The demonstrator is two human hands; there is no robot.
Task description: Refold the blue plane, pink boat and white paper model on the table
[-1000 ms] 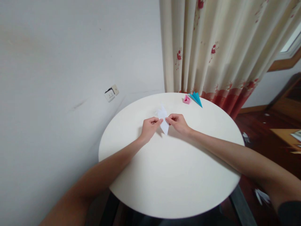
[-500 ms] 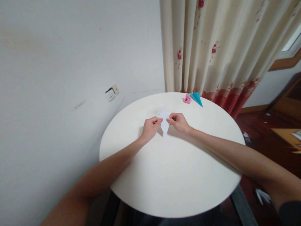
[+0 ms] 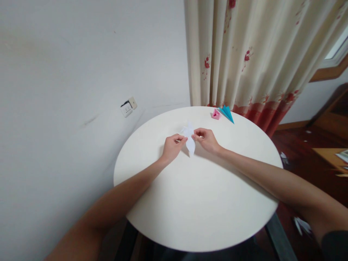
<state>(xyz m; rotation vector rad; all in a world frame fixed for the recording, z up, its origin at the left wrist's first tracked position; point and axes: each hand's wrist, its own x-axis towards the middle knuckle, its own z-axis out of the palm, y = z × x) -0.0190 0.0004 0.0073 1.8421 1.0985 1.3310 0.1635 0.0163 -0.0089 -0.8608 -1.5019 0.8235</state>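
A small piece of folded white paper (image 3: 190, 146) is held up over the middle of the round table, its lower end tapering to a point. My left hand (image 3: 173, 146) pinches its left edge between thumb and fingers. On the opposite edge, my right hand (image 3: 206, 140) grips the paper the same way. The upper part of the paper fades against the pale tabletop, so its exact folds are hard to make out.
The white round table (image 3: 201, 203) stands against a wall with a power socket (image 3: 126, 108). Near its far edge lie a pink folded paper piece (image 3: 215, 115) and a blue paper plane (image 3: 227, 114). A floral curtain (image 3: 244, 72) hangs behind them.
The white paper has tilted slightly between my hands, its lower tip shifting a little to the right. Both hands keep their pinch; the whole view has shifted slightly.
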